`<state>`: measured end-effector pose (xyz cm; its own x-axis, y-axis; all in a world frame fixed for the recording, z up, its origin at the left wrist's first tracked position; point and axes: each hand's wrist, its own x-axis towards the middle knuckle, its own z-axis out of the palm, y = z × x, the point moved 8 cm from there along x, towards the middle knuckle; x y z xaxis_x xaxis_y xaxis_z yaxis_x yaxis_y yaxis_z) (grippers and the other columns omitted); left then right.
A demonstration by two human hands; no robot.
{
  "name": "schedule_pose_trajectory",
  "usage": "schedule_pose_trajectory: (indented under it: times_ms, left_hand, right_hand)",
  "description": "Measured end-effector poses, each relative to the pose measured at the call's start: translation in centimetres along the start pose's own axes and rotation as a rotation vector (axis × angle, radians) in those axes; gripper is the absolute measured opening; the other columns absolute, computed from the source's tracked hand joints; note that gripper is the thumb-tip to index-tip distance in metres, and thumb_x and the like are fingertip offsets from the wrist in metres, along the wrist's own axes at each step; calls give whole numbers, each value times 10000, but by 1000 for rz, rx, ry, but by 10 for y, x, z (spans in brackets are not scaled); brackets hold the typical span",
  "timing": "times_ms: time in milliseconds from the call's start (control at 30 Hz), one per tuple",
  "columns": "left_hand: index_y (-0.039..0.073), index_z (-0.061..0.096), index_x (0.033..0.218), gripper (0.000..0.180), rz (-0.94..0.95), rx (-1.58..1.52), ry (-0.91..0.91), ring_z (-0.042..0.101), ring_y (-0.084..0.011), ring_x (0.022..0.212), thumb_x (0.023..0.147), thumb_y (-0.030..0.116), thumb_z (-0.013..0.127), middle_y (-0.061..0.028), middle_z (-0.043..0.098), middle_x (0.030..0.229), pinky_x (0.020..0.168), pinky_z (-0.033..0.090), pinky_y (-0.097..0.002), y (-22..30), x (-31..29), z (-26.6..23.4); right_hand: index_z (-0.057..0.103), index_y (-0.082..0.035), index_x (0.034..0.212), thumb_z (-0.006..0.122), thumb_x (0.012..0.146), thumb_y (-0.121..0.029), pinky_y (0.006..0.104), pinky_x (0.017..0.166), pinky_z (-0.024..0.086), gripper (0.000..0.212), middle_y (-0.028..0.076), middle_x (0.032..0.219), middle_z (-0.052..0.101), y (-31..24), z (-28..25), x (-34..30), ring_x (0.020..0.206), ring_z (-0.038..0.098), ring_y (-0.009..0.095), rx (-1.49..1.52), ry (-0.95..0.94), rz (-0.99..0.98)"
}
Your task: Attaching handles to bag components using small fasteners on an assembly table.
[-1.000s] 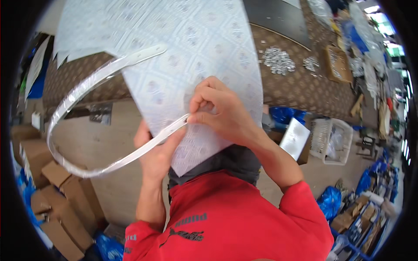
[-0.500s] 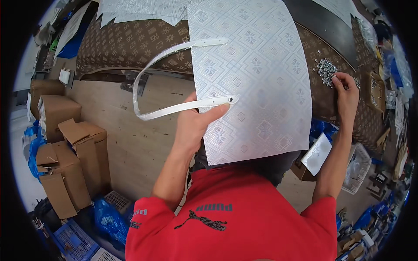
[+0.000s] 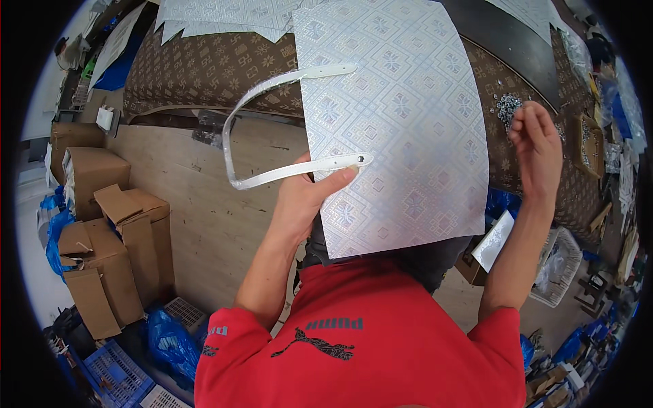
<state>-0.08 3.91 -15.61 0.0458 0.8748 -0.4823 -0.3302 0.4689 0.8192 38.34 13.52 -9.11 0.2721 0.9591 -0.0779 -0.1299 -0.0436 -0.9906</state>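
The left hand (image 3: 303,200) grips the lower left edge of a silvery-white patterned sheet (image 3: 401,129), thumb pressed along the near end of a white strap (image 3: 272,122) that loops out to the left and is fixed to the sheet by a small metal rivet (image 3: 367,160) near the thumb tip; the strap's far end lies on the sheet higher up. The sheet hangs from the brown patterned surface (image 3: 211,68) down over the person's lap. It looks thin, light and floppy, likely to buckle if held by one corner, so the firmest hold seems to be where the strap and rivet stiffen it; its glossy face may be slippery. The right hand (image 3: 537,146) is raised beside a small heap of metal rivets (image 3: 507,107) on the surface, fingers pinched together, though I cannot tell whether they hold anything. More cut sheets of the same pattern (image 3: 224,17) lie at the far edge of the surface. On the wooden floor at left stand several open brown cardboard boxes (image 3: 112,231), with blue plastic bags (image 3: 170,343) and a blue crate (image 3: 112,370) near them. A flat white packet (image 3: 494,239) leans by a white basket (image 3: 561,265) at right.
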Motion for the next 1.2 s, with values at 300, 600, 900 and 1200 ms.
schedule_pose_trajectory:
  times_ms: [300, 600, 900, 1200]
  left_hand:
    - [-22, 689, 1166, 350, 138, 209, 31, 695, -145, 976, 868, 95, 832, -86, 751, 1078, 866, 553, -301, 27, -23, 12]
    - [17, 733, 997, 232, 392, 629, 207, 680, -112, 696, 852, 153, 852, -98, 732, 803, 613, 528, -304, 44, -39, 12]
    - [4, 692, 915, 267, 578, 700, 234, 676, -230, 619, 837, 192, 865, -140, 686, 736, 574, 520, -365, 56, -47, 24]
    - [-5, 668, 874, 275, 517, 726, 198, 677, -343, 657, 822, 184, 860, -165, 674, 732, 584, 520, -416, 59, -48, 31]
  right_hand:
    - [660, -2, 1147, 684, 978, -23, 250, 762, 521, 172, 51, 986, 691, 5, 172, -72, 869, 641, 110, -62, -510, 88]
    - [747, -20, 928, 777, 804, 86, 266, 749, 487, 166, 42, 983, 641, 6, 209, -120, 897, 612, 142, -276, -685, -358]
    - [762, -39, 862, 812, 726, 97, 269, 743, 475, 199, 21, 973, 592, 0, 205, -122, 907, 589, 141, -334, -703, -358]
    - [756, -31, 839, 821, 710, 96, 268, 733, 463, 193, 16, 951, 590, 2, 201, -120, 888, 586, 141, -309, -705, -325]
